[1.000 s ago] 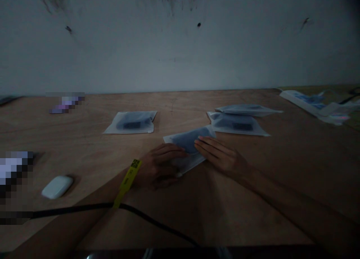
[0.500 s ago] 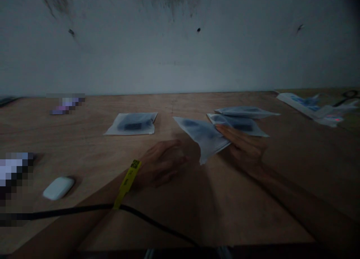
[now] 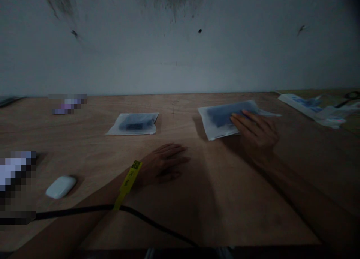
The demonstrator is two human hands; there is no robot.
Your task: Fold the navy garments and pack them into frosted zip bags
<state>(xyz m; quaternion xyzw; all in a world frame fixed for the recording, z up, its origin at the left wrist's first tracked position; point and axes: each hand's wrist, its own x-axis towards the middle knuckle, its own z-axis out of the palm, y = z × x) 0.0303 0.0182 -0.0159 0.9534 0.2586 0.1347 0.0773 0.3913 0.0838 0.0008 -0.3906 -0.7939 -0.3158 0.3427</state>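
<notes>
Frosted pouch [image 3: 221,118]: the clock's centre for every direction below; it slanted over the pouch beneath, its dark contents showing through. Its near-left corner pointed to 7 o'clock, with a shadow on the counter [image 3: 92,150] beside its left edge.
Right hand [image 3: 257,137]: at 4 o'clock, its fingers close together and laid across the pouch's upper face; the thumb was hidden, so whether they were clamped on the pouch could not be told.
Lower pouch [image 3: 271,113]: mostly covered, a pale tip emerging at 3 o'clock.
Left hand [image 3: 167,159]: at 8 o'clock, palm down low over the counter, well apart from the pouches, its fingers slightly bent and apart from the thumb, clasping nothing.
Yellow band [image 3: 131,178]: around the left wrist.
Separate pouch [image 3: 133,124]: flat at 9 o'clock, a dark printed block visible on its face.
Black cable [image 3: 152,221]: between 7 and 8 o'clock, passing across the left forearm.
White rounded case [image 3: 61,187]: on the counter toward 8 o'clock.
Pixelated objects: one [image 3: 17,169] just short of 9 o'clock, another [image 3: 69,104] just past it, both obscured.
Plastic packaging [image 3: 312,108]: at 3 o'clock, blue and white, near black loops [image 3: 351,96].
Stained wall [image 3: 174,64]: behind the counter, toward 12 o'clock.
</notes>
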